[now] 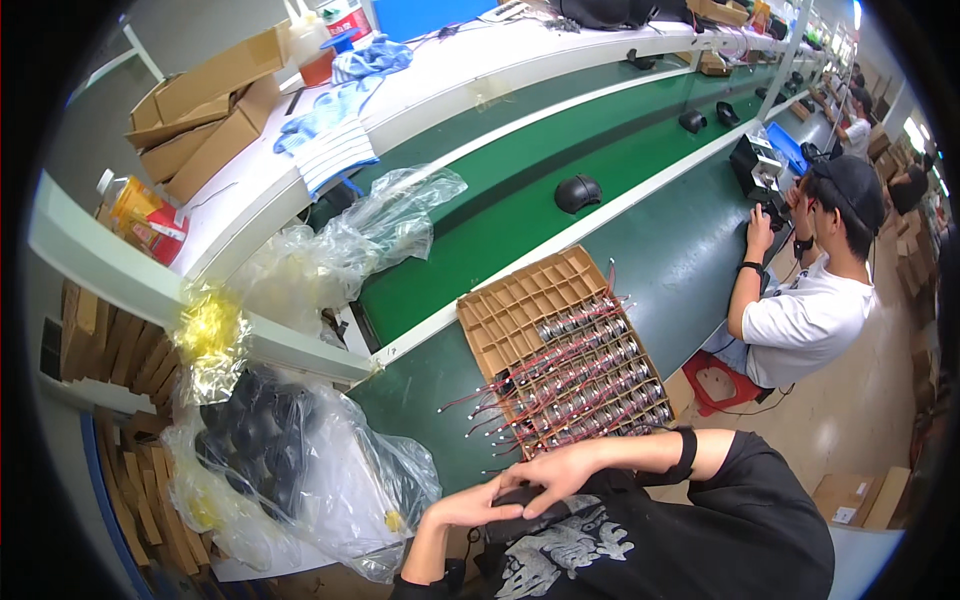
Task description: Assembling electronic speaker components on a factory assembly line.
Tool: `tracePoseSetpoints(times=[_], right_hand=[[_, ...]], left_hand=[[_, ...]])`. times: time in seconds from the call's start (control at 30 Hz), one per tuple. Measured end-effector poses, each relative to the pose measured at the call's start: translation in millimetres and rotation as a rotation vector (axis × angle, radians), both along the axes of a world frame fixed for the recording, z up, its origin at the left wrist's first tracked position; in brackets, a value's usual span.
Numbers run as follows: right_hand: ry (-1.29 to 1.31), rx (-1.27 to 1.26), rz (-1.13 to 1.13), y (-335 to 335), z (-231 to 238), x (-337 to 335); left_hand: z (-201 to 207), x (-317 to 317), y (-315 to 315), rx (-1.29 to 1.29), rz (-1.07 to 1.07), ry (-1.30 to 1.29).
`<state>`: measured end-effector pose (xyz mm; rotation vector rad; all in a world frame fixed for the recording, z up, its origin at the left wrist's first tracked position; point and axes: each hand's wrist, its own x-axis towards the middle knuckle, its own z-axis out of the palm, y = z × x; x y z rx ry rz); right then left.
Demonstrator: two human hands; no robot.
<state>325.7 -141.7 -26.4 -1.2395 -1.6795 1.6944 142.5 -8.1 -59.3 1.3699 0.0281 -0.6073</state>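
Note:
Close to my body, my left hand (473, 506) and my right hand (562, 474) meet around a dark rounded part (522, 499). Fingers of both hands close over it, so most of its shape is hidden. Just beyond them lies a cardboard divider tray (503, 309) on the dark green bench. Its nearer cells hold rows of silver round parts (600, 375) that look like small motors, with thin red and black wires sticking out. The far-left cells hold nothing.
Left of me, a clear plastic bag (345, 450) holds black rounded parts. A green conveyor belt (480, 235) carries several black housings (578, 193). A co-worker (810, 290) sits at the right. Cardboard boxes (215, 125), a striped cloth (335, 150) and bottles stand on the shelf.

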Motion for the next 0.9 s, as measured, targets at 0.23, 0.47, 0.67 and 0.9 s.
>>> tracePoseSetpoints(times=[0.23,0.47,0.67,0.9], right_hand=[[-0.774,0.307,-0.706,27,-66,134],[-1.208,0.389,-0.419,60,-131,196],[-1.35,0.4,-0.169,80,-130,191],[-1.022,0.646,-0.403,66,-73,196]], left_hand=[[-56,-60,-2,-0.525,0.53,0.391],[-86,-96,-20,-0.764,1.253,0.201],[-36,-65,-29,-0.833,1.306,0.07],[-21,-63,-26,-1.109,1.269,-0.08]])
